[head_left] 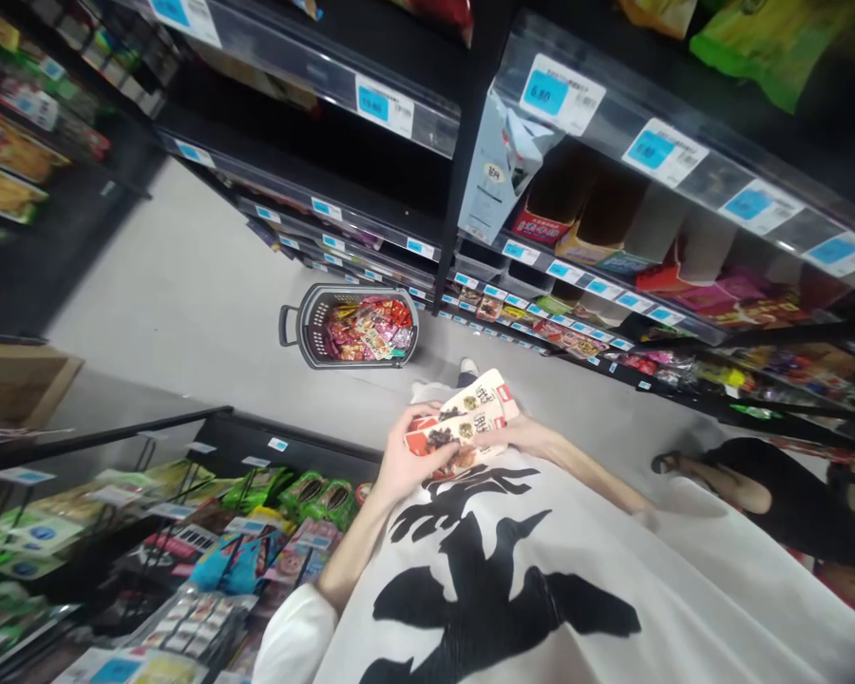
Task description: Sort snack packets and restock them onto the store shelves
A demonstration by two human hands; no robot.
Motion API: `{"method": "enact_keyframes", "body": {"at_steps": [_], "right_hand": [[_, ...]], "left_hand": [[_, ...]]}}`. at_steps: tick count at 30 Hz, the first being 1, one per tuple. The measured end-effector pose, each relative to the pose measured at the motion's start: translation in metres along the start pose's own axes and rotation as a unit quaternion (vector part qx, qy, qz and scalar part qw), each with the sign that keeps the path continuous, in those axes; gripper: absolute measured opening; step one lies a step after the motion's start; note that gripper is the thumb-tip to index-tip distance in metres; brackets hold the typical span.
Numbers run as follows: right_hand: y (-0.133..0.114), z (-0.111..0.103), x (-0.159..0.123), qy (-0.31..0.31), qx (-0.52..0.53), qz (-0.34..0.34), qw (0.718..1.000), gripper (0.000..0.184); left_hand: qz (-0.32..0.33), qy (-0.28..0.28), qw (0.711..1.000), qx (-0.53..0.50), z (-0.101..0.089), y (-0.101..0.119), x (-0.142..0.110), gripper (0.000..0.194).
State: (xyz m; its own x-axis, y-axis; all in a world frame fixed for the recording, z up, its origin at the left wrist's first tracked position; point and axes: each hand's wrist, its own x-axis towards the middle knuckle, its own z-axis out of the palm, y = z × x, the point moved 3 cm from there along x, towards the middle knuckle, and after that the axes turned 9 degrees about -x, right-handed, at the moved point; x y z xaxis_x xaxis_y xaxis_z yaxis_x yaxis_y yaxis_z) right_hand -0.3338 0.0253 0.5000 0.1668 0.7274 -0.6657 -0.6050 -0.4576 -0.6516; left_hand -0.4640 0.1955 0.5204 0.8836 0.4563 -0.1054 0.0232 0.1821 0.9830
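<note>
In front of my chest I hold a small stack of white-and-red snack packets [463, 425], fanned so that at least two overlap. Dark pieces of food are pictured on their fronts. My left hand [408, 456] is closed around one end, its thumb across the front. At the other end my right hand [517, 432] grips the packets, with its fingers partly hidden behind them. Beyond my hands, a grey shopping basket [305, 356] stands on the floor, holding many colourful snack packets [374, 328].
Tall dark shelves with price tags [562, 95] run along the far side, carrying open display boxes [541, 223] and bags. Racks of bagged snacks [317, 499] stand close on my left. A cardboard box [18, 389] is at the left edge. Another person in black [769, 494] is at the right.
</note>
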Motion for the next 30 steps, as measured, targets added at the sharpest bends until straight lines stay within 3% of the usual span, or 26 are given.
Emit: {"method": "enact_keyframes", "body": {"at_steps": [3,6,12,17,20,24,27,30], "right_hand": [[-0.003,-0.002,-0.007,-0.023,-0.073,-0.108,0.991,0.080],[-0.009,0.001,-0.012,-0.087,-0.068,-0.210,0.971,0.089],[-0.008,0.012,-0.010,-0.127,-0.059,-0.234,0.962,0.077],[-0.008,0.017,-0.006,-0.151,-0.049,-0.278,0.947,0.080],[-0.008,0.015,-0.001,-0.125,-0.081,-0.273,0.951,0.084],[-0.004,0.013,0.013,-0.057,-0.150,-0.144,0.977,0.054],[-0.003,0.017,0.022,-0.058,-0.113,-0.062,0.990,0.054],[-0.002,0.023,0.027,-0.084,-0.057,-0.016,0.995,0.063]], "left_hand": [[0.129,-0.093,0.987,0.010,0.000,0.018,-0.015,0.044],[0.236,-0.181,0.955,0.019,0.000,0.033,-0.024,0.038],[0.317,-0.183,0.928,0.067,-0.010,0.040,-0.026,0.026],[0.323,-0.194,0.923,0.082,-0.013,0.038,-0.030,0.025],[0.269,-0.158,0.947,0.081,-0.012,0.035,-0.028,0.029],[0.061,-0.058,0.987,0.136,-0.026,0.027,-0.016,0.035],[-0.085,-0.104,0.969,0.208,-0.040,0.036,0.002,0.042],[-0.119,-0.212,0.927,0.284,-0.044,0.061,0.027,0.065]]}}
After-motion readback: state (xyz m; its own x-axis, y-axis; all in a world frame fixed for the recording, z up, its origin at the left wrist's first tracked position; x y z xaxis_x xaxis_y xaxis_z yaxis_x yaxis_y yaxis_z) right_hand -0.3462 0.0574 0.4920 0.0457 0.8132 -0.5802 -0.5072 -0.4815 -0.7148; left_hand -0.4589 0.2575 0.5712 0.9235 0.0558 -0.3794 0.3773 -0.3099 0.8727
